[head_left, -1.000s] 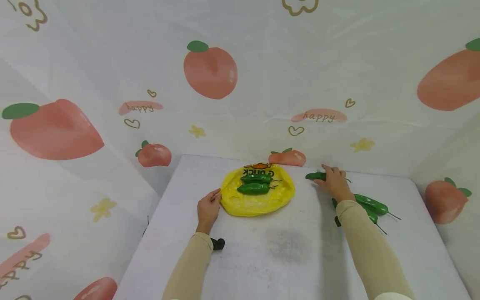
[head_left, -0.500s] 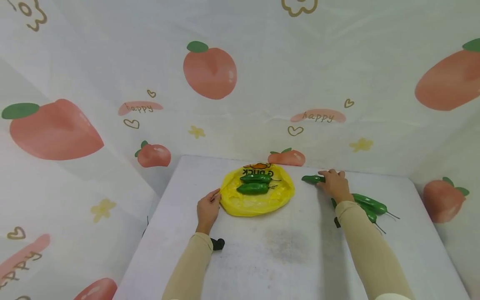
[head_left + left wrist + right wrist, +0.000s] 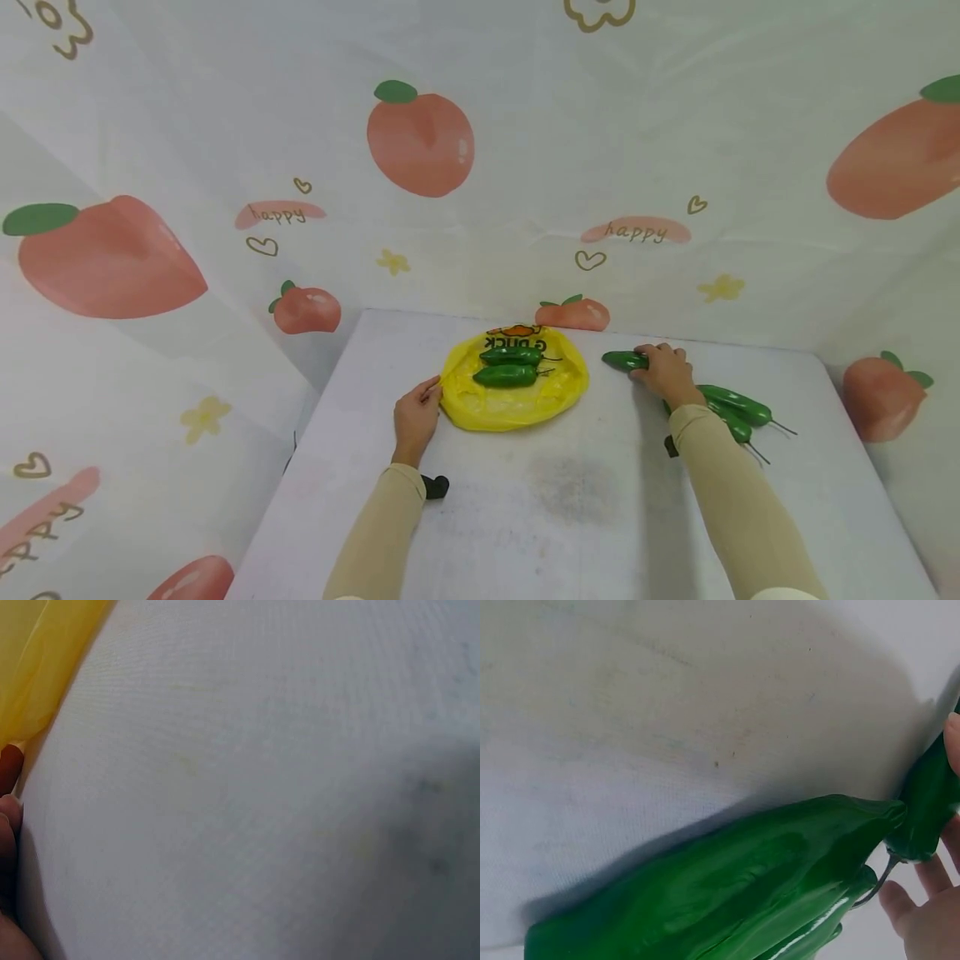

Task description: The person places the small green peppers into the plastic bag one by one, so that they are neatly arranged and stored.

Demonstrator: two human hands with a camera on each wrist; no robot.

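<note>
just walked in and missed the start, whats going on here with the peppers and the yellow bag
A person works at a white table. The left hand pinches the edge of a yellow plastic bag that lies on the table with two green peppers on it. The right hand grips another green pepper just right of the bag. Two more peppers lie on the table beside the right forearm.

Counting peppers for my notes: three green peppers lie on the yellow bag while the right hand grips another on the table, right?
Not three: the head view shows two green peppers on the yellow bag. The right hand does grip another pepper on the table.
</note>
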